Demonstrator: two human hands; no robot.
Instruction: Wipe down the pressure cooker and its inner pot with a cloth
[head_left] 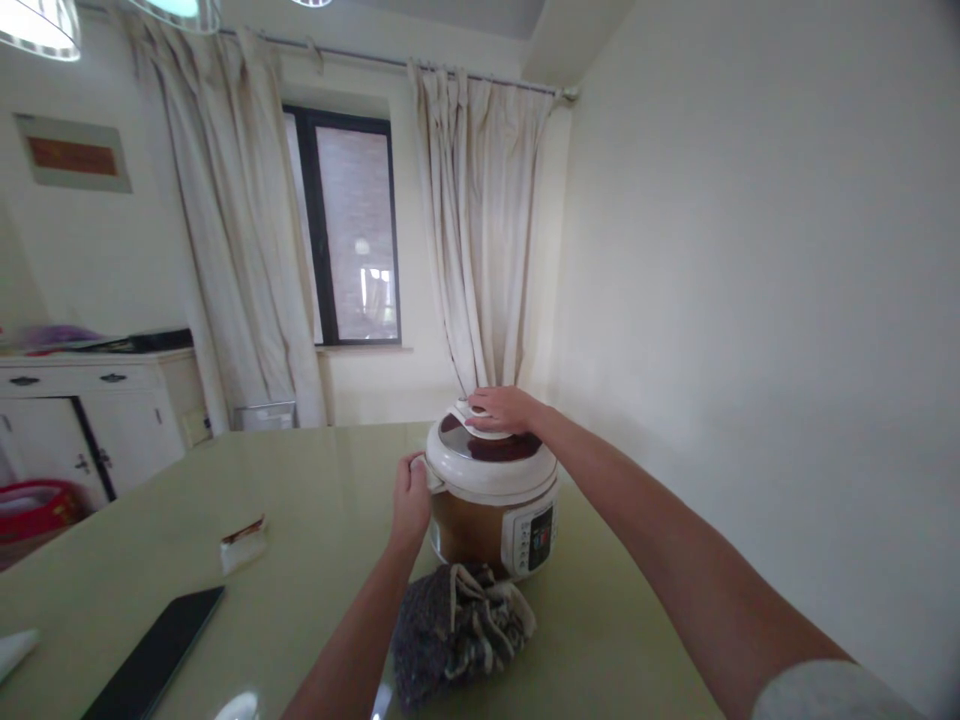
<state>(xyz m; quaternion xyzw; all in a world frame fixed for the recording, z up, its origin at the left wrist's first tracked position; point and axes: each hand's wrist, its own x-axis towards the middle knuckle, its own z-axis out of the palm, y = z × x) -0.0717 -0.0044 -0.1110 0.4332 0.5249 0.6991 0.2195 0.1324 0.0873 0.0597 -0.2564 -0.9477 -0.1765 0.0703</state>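
Note:
An electric pressure cooker (491, 520) with a white and dark red lid (495, 455) and a front control panel stands on the pale green table (315, 520) near the right wall. My right hand (504, 408) rests on top of the lid, fingers closed over its white handle. My left hand (411, 497) grips the cooker's left side handle. A crumpled grey cloth (457, 630) lies on the table just in front of the cooker.
A dark flat tablet (154, 655) and a small packet (244, 545) lie on the table's left part. A white cabinet (97, 415) stands at the left, with a red tub (34, 505) below. Curtains frame a dark window (352, 235) behind.

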